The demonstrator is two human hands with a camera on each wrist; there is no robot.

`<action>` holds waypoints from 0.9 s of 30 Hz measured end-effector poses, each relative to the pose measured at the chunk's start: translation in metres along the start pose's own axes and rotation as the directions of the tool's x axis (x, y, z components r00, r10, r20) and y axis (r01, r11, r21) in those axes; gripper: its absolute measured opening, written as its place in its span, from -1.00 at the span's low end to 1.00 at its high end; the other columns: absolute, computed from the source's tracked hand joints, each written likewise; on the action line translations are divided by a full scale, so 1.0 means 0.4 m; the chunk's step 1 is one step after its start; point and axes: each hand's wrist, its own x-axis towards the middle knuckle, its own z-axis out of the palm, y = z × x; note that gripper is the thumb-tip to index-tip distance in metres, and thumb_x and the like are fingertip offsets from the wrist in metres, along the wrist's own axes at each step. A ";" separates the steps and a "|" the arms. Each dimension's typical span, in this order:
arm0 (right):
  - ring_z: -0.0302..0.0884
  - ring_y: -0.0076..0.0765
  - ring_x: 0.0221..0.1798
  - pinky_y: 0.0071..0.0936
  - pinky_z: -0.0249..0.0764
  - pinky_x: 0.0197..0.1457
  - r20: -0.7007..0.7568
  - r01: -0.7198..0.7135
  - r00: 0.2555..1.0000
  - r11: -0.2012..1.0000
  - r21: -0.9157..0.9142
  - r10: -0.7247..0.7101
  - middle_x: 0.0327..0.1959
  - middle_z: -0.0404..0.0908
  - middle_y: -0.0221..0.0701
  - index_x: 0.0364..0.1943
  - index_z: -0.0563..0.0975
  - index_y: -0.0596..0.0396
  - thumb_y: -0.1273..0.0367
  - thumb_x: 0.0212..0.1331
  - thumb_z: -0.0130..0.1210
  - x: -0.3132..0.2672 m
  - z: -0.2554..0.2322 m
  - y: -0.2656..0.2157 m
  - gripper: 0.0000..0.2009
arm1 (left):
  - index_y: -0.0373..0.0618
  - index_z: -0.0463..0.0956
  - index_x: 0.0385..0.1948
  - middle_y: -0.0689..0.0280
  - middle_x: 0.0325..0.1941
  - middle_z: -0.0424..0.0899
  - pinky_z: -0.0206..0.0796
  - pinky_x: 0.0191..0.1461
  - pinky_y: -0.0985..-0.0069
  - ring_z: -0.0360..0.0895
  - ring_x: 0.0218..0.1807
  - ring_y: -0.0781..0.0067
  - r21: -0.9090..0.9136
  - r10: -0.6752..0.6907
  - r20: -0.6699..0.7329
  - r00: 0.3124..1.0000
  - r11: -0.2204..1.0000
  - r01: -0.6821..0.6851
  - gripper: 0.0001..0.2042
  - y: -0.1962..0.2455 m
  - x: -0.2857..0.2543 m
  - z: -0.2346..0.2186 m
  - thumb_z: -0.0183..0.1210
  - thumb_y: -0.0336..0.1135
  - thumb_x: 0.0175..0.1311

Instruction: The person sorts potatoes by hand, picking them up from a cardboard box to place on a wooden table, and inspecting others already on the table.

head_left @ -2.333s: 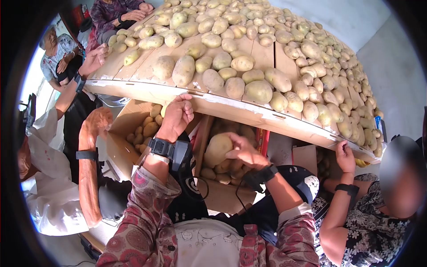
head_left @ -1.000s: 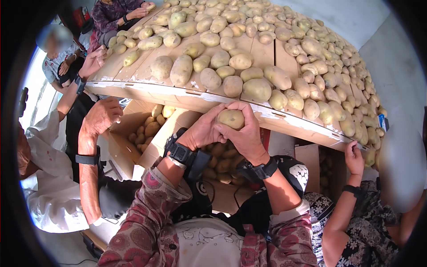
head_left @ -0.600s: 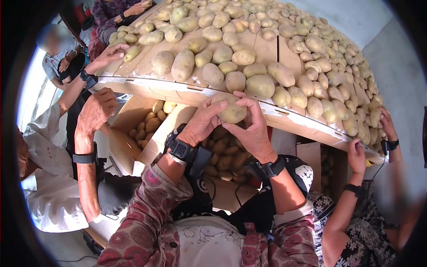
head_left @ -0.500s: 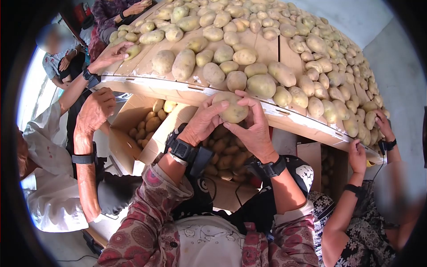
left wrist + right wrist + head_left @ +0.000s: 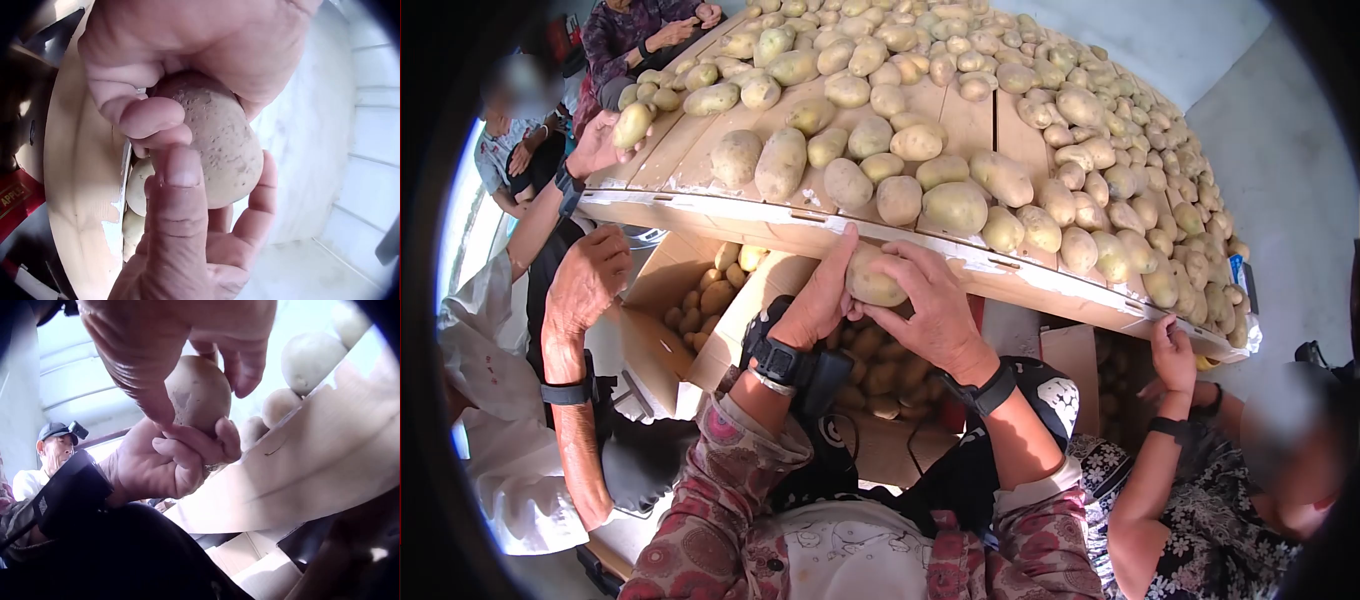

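In the head view both hands hold one potato (image 5: 875, 277) just in front of the table's near edge. My left hand (image 5: 820, 292) supports it from the left, its curled fingers partly underneath. From the right, my right hand (image 5: 935, 312) grips it with thumb and fingers. The left wrist view shows the potato's pitted skin (image 5: 222, 140) between the right thumb and the left fingers. A darker patch marks the potato (image 5: 199, 394) in the right wrist view, with the right fingers over it and the left fingers curled below.
Many potatoes (image 5: 1090, 180) cover the cardboard-topped table (image 5: 970, 115). Under its edge stand cardboard boxes, one with potatoes (image 5: 880, 375) before me and another box (image 5: 735, 330) to the left. Other people's arms (image 5: 570, 380) are close on both sides; one hand at left holds a potato (image 5: 632, 126).
My right hand has lifted the potato from above the box to the table edge, where my left hand joined it. The potato has since been turned. A neighbour's hand has picked up a potato at left.
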 end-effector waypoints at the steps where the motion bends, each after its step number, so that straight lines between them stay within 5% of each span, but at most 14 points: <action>1: 0.44 -0.05 -0.07 -0.24 0.40 -0.02 0.044 -0.050 0.998 0.999 0.005 0.050 -0.11 0.45 -0.23 -0.11 0.40 0.04 0.37 -0.23 0.32 0.000 -0.009 -0.001 -0.51 | -0.01 0.44 -0.26 0.48 -0.60 0.43 0.00 -0.67 0.74 0.28 -0.65 0.69 -0.004 0.007 0.005 1.000 1.000 -0.007 -0.53 0.001 -0.005 0.008 -0.21 0.20 0.29; 3: 0.51 -0.27 -0.17 -0.41 0.43 -0.10 -0.020 -0.352 0.925 0.873 0.336 0.380 -0.23 0.49 -0.26 -0.16 0.38 0.08 0.40 -0.15 0.29 -0.014 -0.006 0.029 -0.58 | -0.02 0.42 -0.31 0.47 -0.63 0.43 0.00 -0.64 0.75 0.26 -0.65 0.68 0.024 0.027 0.103 0.994 0.999 -0.030 -0.47 0.019 -0.021 0.024 -0.25 0.29 0.25; 5: 0.43 -0.61 -0.17 -0.64 0.41 -0.16 -0.051 -0.303 0.862 0.595 0.745 0.503 -0.28 0.48 -0.44 -0.11 0.32 0.08 0.52 0.02 0.15 0.010 -0.048 0.055 -0.66 | -0.02 0.42 -0.28 0.47 -0.60 0.44 0.05 -0.58 0.75 0.27 -0.60 0.69 -0.045 0.093 0.222 0.971 0.995 -0.085 -0.52 0.026 -0.005 -0.014 -0.21 0.22 0.28; 6: 0.46 -0.57 -0.14 -0.60 0.47 -0.18 -0.038 -0.415 0.739 0.499 0.761 0.672 -0.22 0.49 -0.41 -0.02 0.28 0.06 0.51 0.10 0.08 0.022 -0.093 0.061 -0.65 | -0.01 0.43 -0.26 0.47 -0.60 0.44 0.06 -0.57 0.76 0.27 -0.60 0.70 -0.063 0.122 0.118 0.985 0.991 -0.116 -0.57 0.021 0.004 -0.028 -0.21 0.16 0.31; 8: 0.52 -0.40 -0.12 -0.55 0.57 -0.32 -0.158 -0.209 0.707 0.418 0.884 0.689 -0.09 0.48 -0.31 0.14 0.25 0.00 0.40 0.19 0.01 0.091 -0.170 0.061 -0.58 | -0.02 0.43 -0.24 0.45 -0.59 0.45 0.13 -0.49 0.76 0.30 -0.57 0.69 -0.036 0.142 -0.058 0.988 0.989 -0.145 -0.69 0.024 0.003 -0.038 -0.18 -0.02 0.36; 12: 0.50 -0.46 -0.15 -0.52 0.53 -0.28 -0.276 -0.493 0.696 0.721 0.487 0.662 -0.10 0.48 -0.33 0.03 0.37 0.06 0.27 0.24 -0.02 0.200 -0.304 0.249 -0.68 | -0.05 0.43 -0.25 0.45 -0.58 0.46 0.18 -0.49 0.73 0.34 -0.55 0.69 -0.022 0.162 0.006 0.987 0.987 -0.162 -0.77 0.026 -0.013 -0.024 -0.09 -0.13 0.34; 15: 0.49 -0.33 -0.14 -0.47 0.49 -0.13 -0.320 -0.666 0.626 0.701 0.254 0.711 -0.12 0.49 -0.22 0.03 0.37 0.11 0.20 0.15 0.05 0.262 -0.320 0.360 -0.59 | 0.00 0.45 -0.29 0.48 -0.56 0.46 0.18 -0.47 0.77 0.35 -0.55 0.74 -0.056 0.169 -0.023 0.985 0.984 -0.170 -0.85 0.030 -0.013 -0.033 0.02 -0.19 0.27; 16: 0.49 -0.33 -0.14 -0.47 0.49 -0.13 -0.314 -0.667 0.630 0.702 0.250 0.710 -0.12 0.49 -0.22 0.03 0.37 0.11 0.20 0.15 0.05 0.274 -0.321 0.401 -0.59 | -0.01 0.45 -0.29 0.49 -0.56 0.46 0.18 -0.49 0.79 0.34 -0.56 0.75 -0.084 0.161 -0.038 0.986 0.983 -0.164 -0.85 0.033 -0.015 -0.034 0.05 -0.19 0.25; 18: 0.54 -0.11 -0.15 -0.29 0.45 -0.04 -0.356 -0.649 0.755 0.704 -0.288 0.550 -0.15 0.53 -0.08 -0.03 0.40 0.16 0.17 0.13 -0.03 0.265 -0.312 0.487 -0.59 | -0.04 0.45 -0.29 0.47 -0.56 0.47 0.18 -0.49 0.77 0.35 -0.56 0.73 -0.098 0.155 -0.050 0.987 0.982 -0.160 -0.85 0.032 -0.016 -0.040 0.03 -0.21 0.27; 19: 0.54 -0.11 -0.15 -0.29 0.45 -0.04 -0.345 -0.647 0.758 0.707 -0.287 0.554 -0.15 0.53 -0.08 -0.03 0.40 0.16 0.17 0.13 -0.03 0.249 -0.304 0.522 -0.59 | -0.07 0.45 -0.28 0.45 -0.56 0.48 0.19 -0.49 0.75 0.35 -0.56 0.70 -0.097 0.161 -0.061 0.985 0.981 -0.166 -0.85 0.037 -0.015 -0.049 0.01 -0.24 0.29; 21: 0.47 0.06 -0.03 -0.22 0.34 0.11 0.078 -0.327 0.822 0.580 -0.746 0.564 -0.09 0.50 -0.01 -0.04 0.42 0.19 0.16 0.09 -0.07 0.219 -0.290 0.590 -0.57 | -0.07 0.45 -0.28 0.46 -0.56 0.48 0.20 -0.49 0.76 0.36 -0.56 0.71 -0.098 0.171 -0.058 0.984 0.979 -0.176 -0.86 0.044 -0.013 -0.065 0.01 -0.25 0.29; 22: 0.42 0.09 0.04 -0.19 0.32 0.12 -0.042 -0.452 0.782 0.519 -0.725 0.622 -0.05 0.50 -0.04 -0.10 0.47 0.20 0.20 0.08 -0.07 0.220 -0.283 0.610 -0.61 | -0.08 0.45 -0.27 0.46 -0.56 0.48 0.21 -0.49 0.77 0.37 -0.56 0.72 -0.103 0.177 -0.042 0.983 0.978 -0.181 -0.86 0.042 -0.012 -0.067 0.01 -0.26 0.29; 26: 0.38 0.07 0.09 -0.23 0.30 0.15 0.140 -0.416 0.685 0.542 -0.730 0.715 -0.01 0.45 0.04 0.04 0.39 0.21 0.18 0.02 -0.01 0.252 -0.335 0.625 -0.49 | -0.09 0.44 -0.27 0.46 -0.56 0.49 0.22 -0.50 0.78 0.37 -0.57 0.73 -0.110 0.171 -0.069 0.983 0.978 -0.178 -0.86 0.051 -0.015 -0.072 0.01 -0.25 0.29; 27: 0.38 0.07 0.10 -0.24 0.30 0.15 0.067 -0.453 0.712 0.531 -0.716 0.699 -0.01 0.45 0.05 0.07 0.36 0.21 0.17 0.00 0.02 0.258 -0.333 0.599 -0.46 | -0.09 0.44 -0.27 0.46 -0.56 0.49 0.22 -0.50 0.78 0.37 -0.57 0.73 -0.108 0.172 -0.077 0.982 0.978 -0.179 -0.86 0.058 -0.014 -0.072 0.01 -0.25 0.29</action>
